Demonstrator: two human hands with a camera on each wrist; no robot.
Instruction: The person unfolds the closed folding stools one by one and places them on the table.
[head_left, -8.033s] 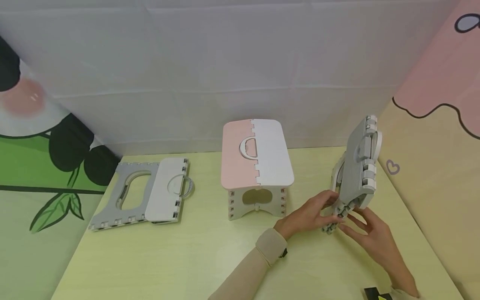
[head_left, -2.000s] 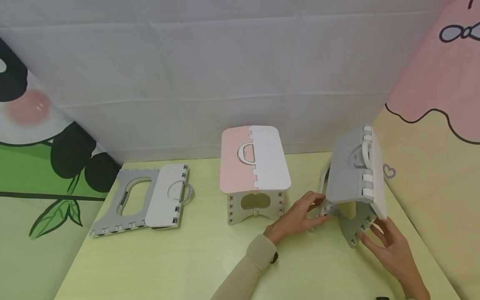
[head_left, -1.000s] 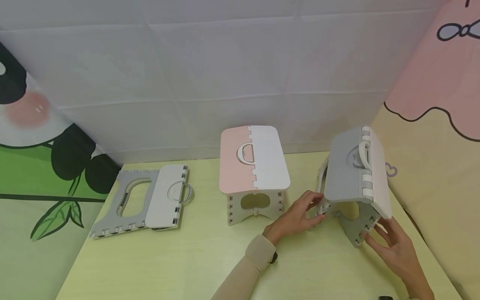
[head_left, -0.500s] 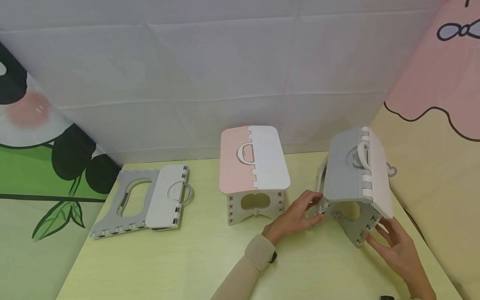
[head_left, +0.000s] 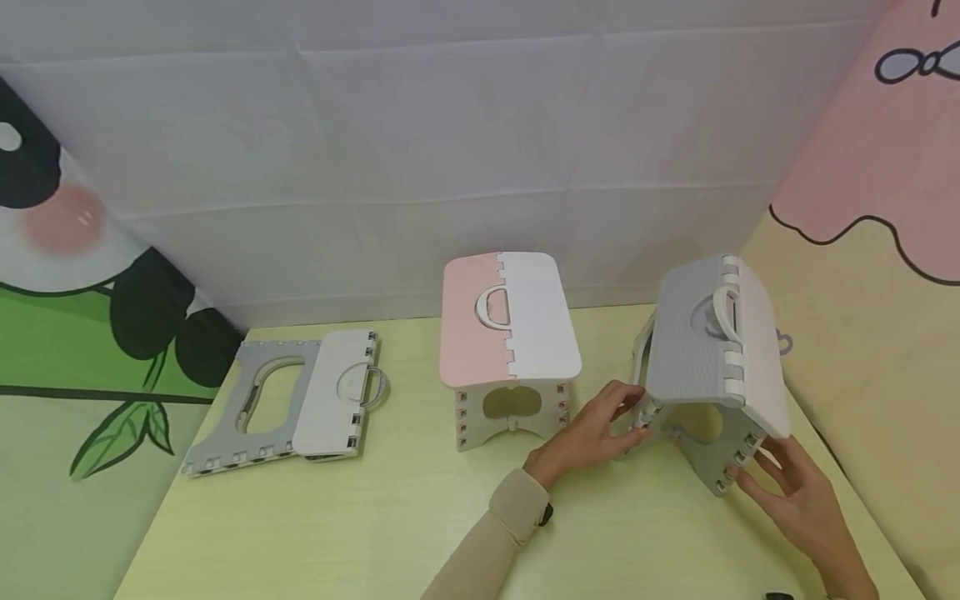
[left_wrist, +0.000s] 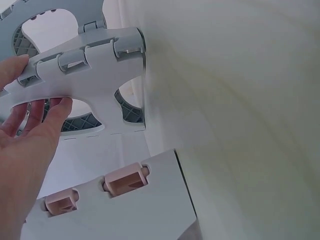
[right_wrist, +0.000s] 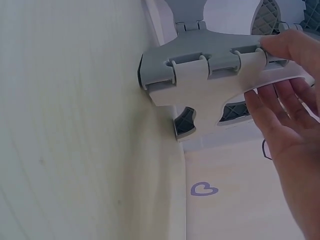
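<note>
Beside the pink-and-white stool [head_left: 536, 329], on the right of the table [head_left: 360, 525], my left hand [head_left: 588, 429] and right hand [head_left: 798, 500], set apart, grip opposite lower sides of the grey-and-white stool [head_left: 686, 342], probably because, only partly unfolded, it needs steadying evenly from both ends.

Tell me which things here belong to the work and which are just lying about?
Seemingly in the work:
partly unfolded stool
left grip and right grip, both holding it

Seemingly idle:
pink-and-white stool, standing
flattened stool at left
</note>
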